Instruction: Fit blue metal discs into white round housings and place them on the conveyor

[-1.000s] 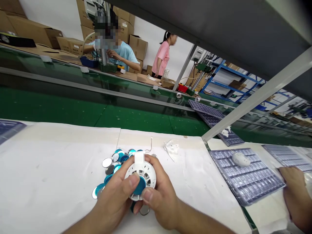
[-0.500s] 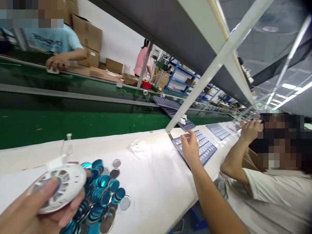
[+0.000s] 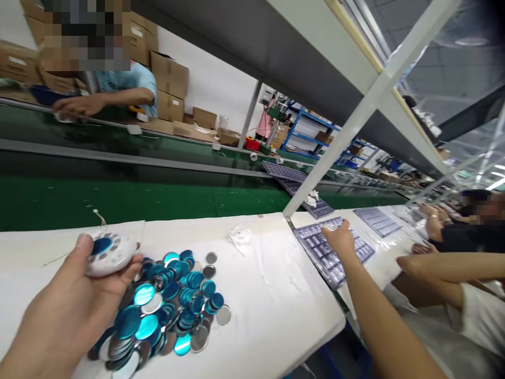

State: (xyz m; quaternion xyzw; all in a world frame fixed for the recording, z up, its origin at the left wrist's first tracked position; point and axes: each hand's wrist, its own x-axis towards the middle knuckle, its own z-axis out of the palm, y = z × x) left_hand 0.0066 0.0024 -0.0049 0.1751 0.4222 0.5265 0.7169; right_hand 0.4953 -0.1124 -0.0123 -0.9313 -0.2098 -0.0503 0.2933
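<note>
My left hand (image 3: 74,300) holds a round white plastic housing (image 3: 118,258) with slots around a blue disc set in its centre. The thumb lies by the disc and the fingers are underneath. A thin pale cord rises behind it. Beside this hand, a heap of coin-like metal discs (image 3: 171,289), many faced in shiny blue, spreads over the white table cover. On the right, my right hand (image 3: 341,239) reaches over a clear compartment tray (image 3: 315,250). Its thumb and a finger are apart; whatever small part lies beneath them is unclear.
A green conveyor belt (image 3: 177,197) runs behind the table, beyond a slanting white post (image 3: 335,147). Further trays (image 3: 379,221) lie to the right. Crumpled white scraps (image 3: 239,237) rest mid-table. A co-worker's arm (image 3: 442,266) is close at right; another person (image 3: 130,89) works across the belt.
The view has shifted, showing more of the disc heap. My left hand has tilted the housing and drawn it away from the discs. My right hand has moved further over the tray.
</note>
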